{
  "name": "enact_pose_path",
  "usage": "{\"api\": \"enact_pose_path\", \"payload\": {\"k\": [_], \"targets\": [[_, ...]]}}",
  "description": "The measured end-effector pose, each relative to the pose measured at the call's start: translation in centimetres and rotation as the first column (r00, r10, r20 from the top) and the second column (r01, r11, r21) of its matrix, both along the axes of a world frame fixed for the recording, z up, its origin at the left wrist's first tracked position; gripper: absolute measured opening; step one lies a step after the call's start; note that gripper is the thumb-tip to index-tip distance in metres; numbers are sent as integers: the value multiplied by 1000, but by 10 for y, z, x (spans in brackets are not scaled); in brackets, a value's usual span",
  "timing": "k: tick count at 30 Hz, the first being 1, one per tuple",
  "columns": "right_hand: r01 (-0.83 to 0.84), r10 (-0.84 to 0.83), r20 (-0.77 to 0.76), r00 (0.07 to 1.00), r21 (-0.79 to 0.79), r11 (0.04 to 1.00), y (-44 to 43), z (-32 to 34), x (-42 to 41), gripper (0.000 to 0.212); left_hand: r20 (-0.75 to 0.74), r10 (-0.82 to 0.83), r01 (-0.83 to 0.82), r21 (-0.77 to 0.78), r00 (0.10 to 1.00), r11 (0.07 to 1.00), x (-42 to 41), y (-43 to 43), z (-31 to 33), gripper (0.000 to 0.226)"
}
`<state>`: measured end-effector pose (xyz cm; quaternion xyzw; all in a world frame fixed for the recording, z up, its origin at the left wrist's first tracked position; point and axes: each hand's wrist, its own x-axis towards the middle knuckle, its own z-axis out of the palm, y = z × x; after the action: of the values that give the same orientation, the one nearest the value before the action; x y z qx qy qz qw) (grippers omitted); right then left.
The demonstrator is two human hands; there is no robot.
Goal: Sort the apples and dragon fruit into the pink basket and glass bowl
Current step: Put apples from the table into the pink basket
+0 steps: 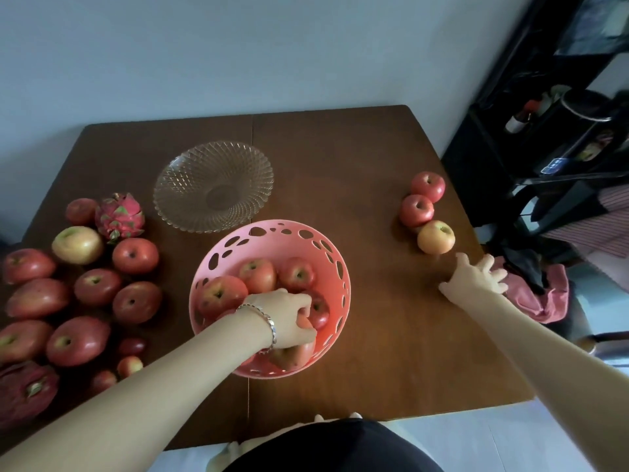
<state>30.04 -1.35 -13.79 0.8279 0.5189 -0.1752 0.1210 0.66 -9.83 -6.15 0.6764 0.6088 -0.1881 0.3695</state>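
Observation:
The pink basket (272, 233) stands at the table's middle with several red apples (258, 274) in it. My left hand (286, 318) reaches into the basket, its fingers closed around an apple (292, 356) at the near side. The glass bowl (213, 185) sits empty just behind the basket. My right hand (474, 277) hovers open, fingers spread, just short of a yellowish apple (436, 236), the nearest of three apples in a row at the right. Many apples (97, 287) lie at the left, with one dragon fruit (119, 216) at the back and another dragon fruit (25, 390) at the front left.
The brown wooden table (340, 148) backs onto a pale wall. A black shelf unit (544, 131) with bottles stands to the right. Pink cloth (541, 298) hangs off the table's right edge close to my right hand.

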Motion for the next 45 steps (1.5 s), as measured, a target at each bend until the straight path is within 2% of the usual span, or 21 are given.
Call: {"api": "enact_pose_path", "payload": {"k": [2,6,9,11,13,17,20,22,26,29,30,31,33,34,35,36,37,39,40,43,45], "targets": [[24,-25,-12,1000,-38,999,0,-15,9,62,15,41,-41,3,999,999,2,1,-6,43],[-29,32,-41,999,83,996,-5,-18,14,66,6,58,-58,27,998,998,0,0,-4,41],[-73,105,-183,978,174,982,-8,-1,-7,75,23,74,-75,61,997,995,-4,-4,-6,29],[-120,224,-335,915,303,945,-13,19,-34,73,41,87,-90,89,995,992,-7,-5,-11,23],[-237,407,-454,793,386,891,-20,43,-64,72,48,99,-103,97,994,990,-9,-6,-15,28],[-627,730,-448,516,382,678,-37,64,-114,77,21,121,-122,142,992,982,-10,-7,-19,44],[-785,810,-338,478,249,567,-49,53,-136,79,-40,98,-90,169,994,981,-10,-8,-22,56],[-795,811,-326,486,220,565,-51,48,-142,79,-67,83,-70,172,994,983,-8,-8,-23,59],[-738,752,-388,532,223,637,-50,42,-146,80,-20,128,-122,193,992,974,-7,-9,-22,50],[-471,488,-623,612,209,857,-43,47,-145,80,14,132,-131,245,991,961,-10,-13,-19,43],[-333,359,-721,592,187,924,-38,51,-145,70,14,116,-116,269,993,956,-11,-14,-18,42],[-203,218,-830,514,129,971,-33,55,-145,53,10,96,-95,294,995,951,-12,-16,-16,42],[-74,-73,-967,244,-94,993,-25,63,-146,25,6,67,-65,337,998,939,-13,-19,-15,41],[-75,-164,-972,166,-178,981,-22,64,-149,20,4,58,-56,349,998,936,-13,-19,-16,41],[-96,-199,-965,169,-217,971,-21,63,-152,21,-1,51,-47,352,999,935,-13,-19,-16,41],[-117,-189,-956,226,-219,969,-20,59,-156,28,-9,44,-38,351,999,936,-13,-19,-18,42],[-146,-113,-932,345,-172,974,-20,54,-160,38,-14,37,-30,348,999,937,-13,-19,-18,44],[-300,189,-773,605,-1,954,-22,50,-162,63,-18,31,-23,335,999,942,-12,-18,-17,47],[-429,354,-672,650,59,901,-24,50,-161,72,-17,34,-26,334,999,942,-12,-19,-17,48],[-773,712,-456,534,77,630,-36,52,-157,81,-24,41,-30,350,999,936,-12,-19,-15,47],[-859,813,-372,448,73,506,-44,52,-155,82,-37,37,-22,345,999,938,-11,-20,-14,47]]}}
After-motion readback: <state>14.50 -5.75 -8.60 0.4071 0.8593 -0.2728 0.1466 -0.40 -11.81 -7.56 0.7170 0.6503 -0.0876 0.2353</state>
